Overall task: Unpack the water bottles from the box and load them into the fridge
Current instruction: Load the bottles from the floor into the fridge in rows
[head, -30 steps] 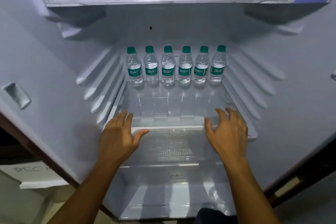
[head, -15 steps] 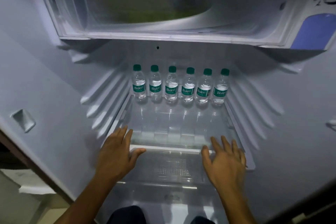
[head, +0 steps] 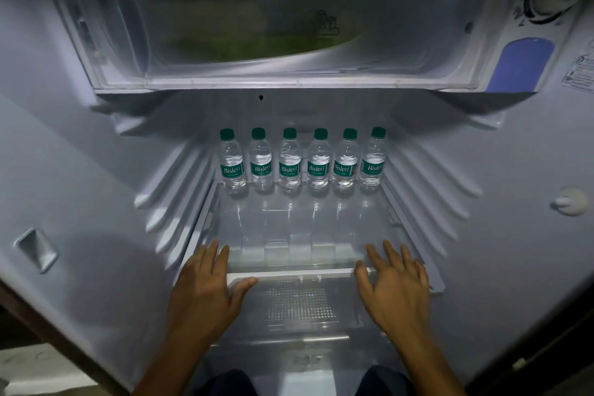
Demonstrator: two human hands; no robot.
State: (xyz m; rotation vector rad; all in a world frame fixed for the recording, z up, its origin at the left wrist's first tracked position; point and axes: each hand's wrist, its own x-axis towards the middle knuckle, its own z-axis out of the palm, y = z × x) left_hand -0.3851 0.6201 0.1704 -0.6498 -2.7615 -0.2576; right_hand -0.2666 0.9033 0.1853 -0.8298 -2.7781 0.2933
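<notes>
The left hand (head: 205,289) and right hand (head: 393,283) lie flat, fingers straight and spread, grasping nothing, at the front corners of the glass shelf (head: 289,274); they seem to press it, though contact is hard to judge. Both forearms reach in from below. Six bottles (head: 291,161) stand upright in a row at the shelf's back inside the fridge (head: 80,170).

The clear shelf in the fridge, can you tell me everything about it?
The clear shelf looks like glass or clear plastic with a white front edge. It lies flat on the side-wall ribs. Six water bottles with green caps stand upright in a row at its back; the front part is bare. The left hand and right hand are at its front corners with fingers straight, over the edge; actual contact is hard to tell.
</notes>
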